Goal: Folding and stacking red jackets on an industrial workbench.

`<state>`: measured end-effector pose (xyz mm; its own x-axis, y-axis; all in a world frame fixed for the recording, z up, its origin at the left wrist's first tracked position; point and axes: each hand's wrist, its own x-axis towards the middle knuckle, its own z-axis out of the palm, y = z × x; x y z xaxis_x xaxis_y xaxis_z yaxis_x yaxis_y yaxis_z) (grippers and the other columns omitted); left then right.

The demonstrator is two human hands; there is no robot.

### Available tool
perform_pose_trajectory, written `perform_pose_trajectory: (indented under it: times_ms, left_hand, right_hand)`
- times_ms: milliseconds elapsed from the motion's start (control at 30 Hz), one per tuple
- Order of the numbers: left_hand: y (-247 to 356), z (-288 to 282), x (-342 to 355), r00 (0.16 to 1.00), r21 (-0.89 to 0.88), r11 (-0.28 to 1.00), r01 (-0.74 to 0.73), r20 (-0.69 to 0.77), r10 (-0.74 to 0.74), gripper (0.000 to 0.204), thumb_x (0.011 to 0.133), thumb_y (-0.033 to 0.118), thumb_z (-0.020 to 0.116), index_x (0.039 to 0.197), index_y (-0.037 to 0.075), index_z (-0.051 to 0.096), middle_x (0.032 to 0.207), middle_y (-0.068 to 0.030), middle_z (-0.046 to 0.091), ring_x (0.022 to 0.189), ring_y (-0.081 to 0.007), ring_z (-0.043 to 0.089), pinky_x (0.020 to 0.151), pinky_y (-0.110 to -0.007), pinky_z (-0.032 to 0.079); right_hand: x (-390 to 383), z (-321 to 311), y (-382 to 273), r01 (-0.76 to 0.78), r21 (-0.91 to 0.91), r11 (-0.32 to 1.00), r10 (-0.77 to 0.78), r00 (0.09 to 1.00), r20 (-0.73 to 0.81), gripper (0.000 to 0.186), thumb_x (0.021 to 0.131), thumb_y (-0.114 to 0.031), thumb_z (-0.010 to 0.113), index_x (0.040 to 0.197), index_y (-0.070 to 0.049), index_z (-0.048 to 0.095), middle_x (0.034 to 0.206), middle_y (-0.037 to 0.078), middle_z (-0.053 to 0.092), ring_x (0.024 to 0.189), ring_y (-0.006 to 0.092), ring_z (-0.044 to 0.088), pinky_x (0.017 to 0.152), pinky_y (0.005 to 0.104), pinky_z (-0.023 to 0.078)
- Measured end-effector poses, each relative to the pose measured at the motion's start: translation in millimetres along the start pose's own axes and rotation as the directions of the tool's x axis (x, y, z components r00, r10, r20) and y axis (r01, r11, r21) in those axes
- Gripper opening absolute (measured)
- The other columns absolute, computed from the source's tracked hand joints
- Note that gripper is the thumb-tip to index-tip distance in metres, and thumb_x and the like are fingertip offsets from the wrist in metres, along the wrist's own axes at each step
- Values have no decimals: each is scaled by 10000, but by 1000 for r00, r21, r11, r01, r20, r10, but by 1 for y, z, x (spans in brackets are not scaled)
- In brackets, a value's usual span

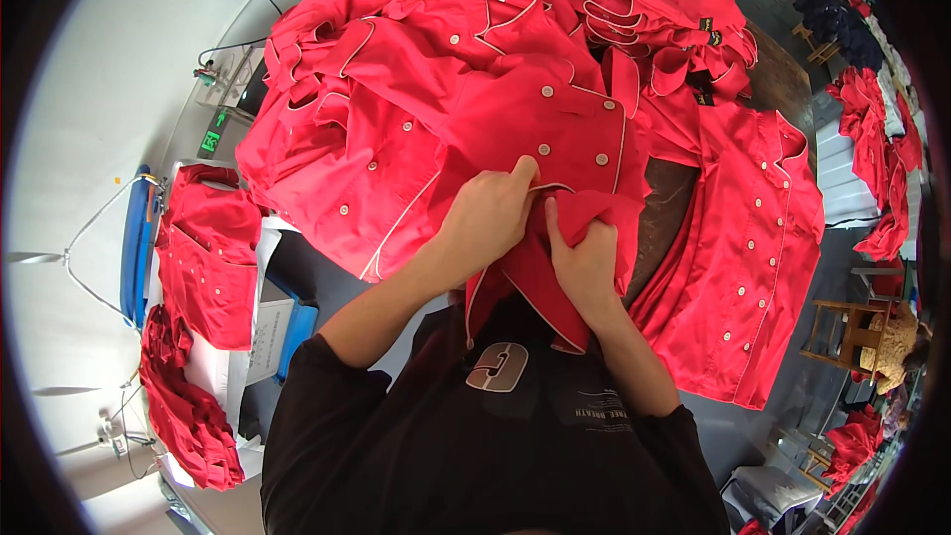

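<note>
Red jacket [495, 104] (white-piped), pale buttons [547, 92]; black shirt [426, 446].

Bright light whitens the wall [89, 139]; curved fisheye edges darken.

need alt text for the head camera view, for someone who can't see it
A person's left hand and right hand hold a pale-trimmed red button-up garment, over a dark table heaped with similar garments. More red clothing lies at the left.

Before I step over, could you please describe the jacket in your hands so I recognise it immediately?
Start at the big red garment pile. At its near edge, find the pale-trimmed jacket. Unlike its neighbours, it's gripped by the left hand and right hand.
</note>
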<state>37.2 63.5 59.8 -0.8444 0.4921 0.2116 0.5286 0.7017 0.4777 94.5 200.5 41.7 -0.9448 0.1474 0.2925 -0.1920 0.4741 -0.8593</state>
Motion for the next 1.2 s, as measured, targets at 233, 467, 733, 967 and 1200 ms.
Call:
perform_pose_trajectory:
  times_ms: [233,467,733,967,1200]
  left_hand:
    - [-5,-5,-6,979,-150,978,-144,-168,119,172,762,47,641,897,22,537,670,-133,599,619,-329,609,552,-401,488]
    - [3,-4,-8,941,-187,951,-247,-280,190,270,742,71,679,991,2,602,878,-119,596,879,-295,574,774,-379,478]
    - [-76,-44,37,936,-208,972,-108,-351,29,174,794,5,623,968,6,633,883,-105,627,786,-215,632,745,-292,493]
    - [-212,4,82,964,405,909,-102,-185,191,310,701,94,707,1003,99,637,1030,-73,542,961,-276,530,864,-377,456]
    - [-233,16,99,974,417,904,-93,-149,169,181,734,121,681,911,112,641,955,-62,542,924,-263,545,806,-377,477]
  right_hand:
    - [10,-5,-3,-188,356,915,187,982,37,167,889,-152,615,871,14,606,788,59,637,723,127,575,651,276,445]
    - [17,-4,0,-179,459,870,182,983,38,160,886,-172,625,886,-14,593,800,14,592,748,81,535,668,248,435]
    - [6,-14,21,-395,555,732,447,893,46,117,874,-142,629,891,-30,602,831,4,618,777,97,567,673,255,442]
    - [-4,-16,37,-421,581,696,453,886,99,156,859,-140,652,972,-52,588,889,-21,579,813,62,533,732,225,433]
    - [-11,-22,38,-442,534,720,477,875,81,185,859,-130,653,1007,-48,580,916,-17,579,838,71,535,755,227,433]
